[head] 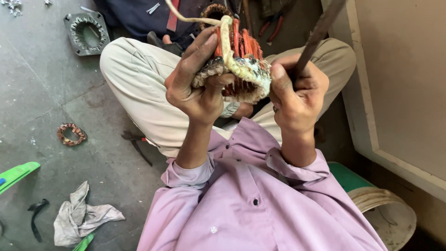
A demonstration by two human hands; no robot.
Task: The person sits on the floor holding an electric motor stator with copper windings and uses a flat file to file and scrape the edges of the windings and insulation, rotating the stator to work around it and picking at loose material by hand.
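Observation:
I sit cross-legged on the floor in a lilac shirt and beige trousers. My left hand (pixel 195 79) grips a round motor winding (pixel 239 60), a bundle of orange copper wire wrapped with whitish cloth tape and cord. My right hand (pixel 297 90) presses its thumb against the winding's right side while its fingers are closed around a dark metal rod (pixel 320 30) that runs up to the top right. A pale cord (pixel 186 17) leads from the winding off the top edge.
On the grey floor lie a small copper coil ring (pixel 71 134), a grey metal motor housing (pixel 87 31), pliers (pixel 137 144), a crumpled rag (pixel 79 216) and green plastic pieces (pixel 16 174). A pale wall panel (pixel 399 83) and a white bucket (pixel 392 216) stand at right.

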